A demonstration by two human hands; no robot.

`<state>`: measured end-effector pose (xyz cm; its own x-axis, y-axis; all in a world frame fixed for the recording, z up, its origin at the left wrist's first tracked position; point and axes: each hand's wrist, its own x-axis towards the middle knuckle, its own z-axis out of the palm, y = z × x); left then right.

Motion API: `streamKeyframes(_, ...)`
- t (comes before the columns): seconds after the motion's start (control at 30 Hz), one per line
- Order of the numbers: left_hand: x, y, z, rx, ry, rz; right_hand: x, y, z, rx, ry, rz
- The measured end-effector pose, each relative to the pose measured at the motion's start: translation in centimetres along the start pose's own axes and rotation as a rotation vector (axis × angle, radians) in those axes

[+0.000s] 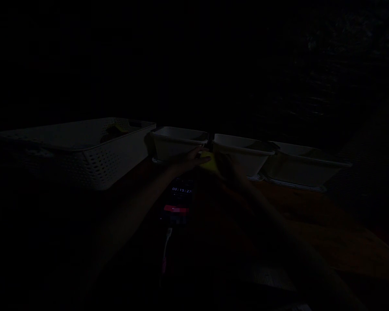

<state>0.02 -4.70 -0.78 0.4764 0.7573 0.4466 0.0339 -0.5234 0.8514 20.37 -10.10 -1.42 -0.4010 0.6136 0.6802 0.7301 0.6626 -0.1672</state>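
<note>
The scene is very dark. A small yellow object [210,164], whose kind I cannot make out, is between my two hands above the table. My left hand [194,158] comes from the left, its thumb lying against the yellow object and its fingers curled behind. On the other side, my right hand [227,165] grips the same object, with its fingers mostly lost in shadow. Just beyond the hands stand a white tub [178,147] and a second white tub [243,151].
A large white perforated basket [123,151] stands at the left with dark and yellowish items inside. A third white tub [304,168] is at the right. A lit phone [178,201] running a timer lies on the wooden table [343,242], its white cable [166,244] trailing toward me.
</note>
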Motion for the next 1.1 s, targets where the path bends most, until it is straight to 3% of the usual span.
streamKeyframes(0.13, 0.2, -0.3, 0.0, -0.119, 0.005, -0.090, -0.1, -0.4, -0.1, 0.169, 0.052, 0.107)
streamKeyframes(0.27, 0.1, 0.6, -0.2, -0.098, 0.031, -0.046, 0.1, 0.0, 0.4, 0.513, 0.155, 0.426)
streamKeyframes(0.4, -0.2, 1.1, -0.3, -0.079, -0.015, -0.007, 0.3, 0.5, 0.7, 0.836, 0.122, 0.631)
streamKeyframes(0.53, -0.4, 1.2, -0.1, -0.016, -0.024, -0.031, 0.2, 0.3, 0.5, 0.874, 0.085, 0.614)
streamKeyframes(0.73, -0.2, 1.2, -0.2, 0.098, 0.003, 0.060, 0.3, -0.6, -0.1, 0.859, 0.112, 0.593)
streamKeyframes(1.1, -0.2, 1.5, 0.0, 0.089, 0.030, 0.106, 0.2, -1.0, -0.4, 0.833, 0.150, 0.544)
